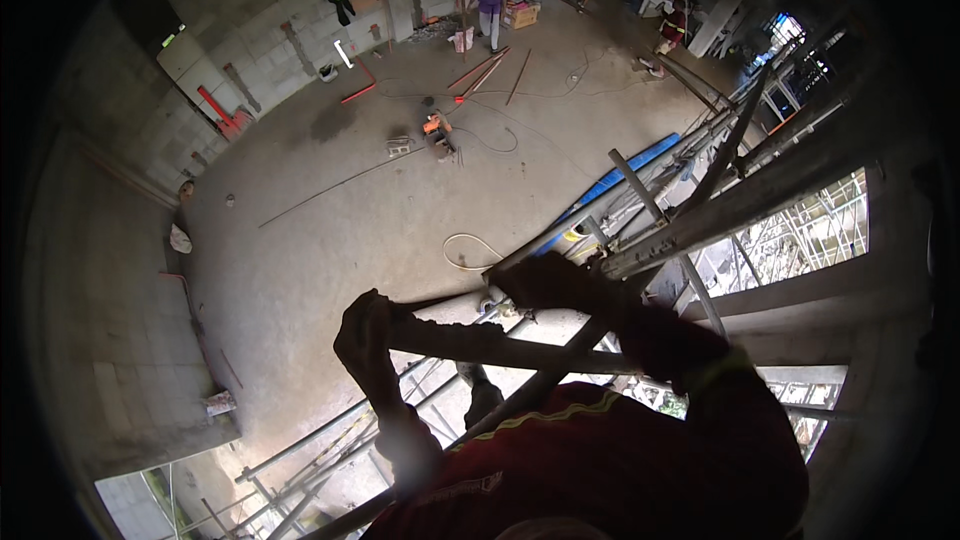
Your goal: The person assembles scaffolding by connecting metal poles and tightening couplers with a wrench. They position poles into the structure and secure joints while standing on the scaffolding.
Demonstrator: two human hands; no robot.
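My left hand [366,345] is closed round the left end of a dark board [540,352], seen almost in silhouette. A ragged, lumpy mass [455,337] lies along the board's top edge. My right hand [560,285] is above and beyond the board, its fingers curled; what it grips is too dark to name. Between the two hands stretches a thin dark strip [440,299], and I cannot tell which thing it belongs to. My dark red sleeve [750,405] with a yellow band comes in from the lower right.
Scaffold tubes [650,195] cross close on my right and below me. Far below lies a concrete floor [330,210] with an orange power tool [437,130], red bars [485,75], cables and a blue sheet [625,175]. A person in purple [488,0] stands at the far wall; others are far right.
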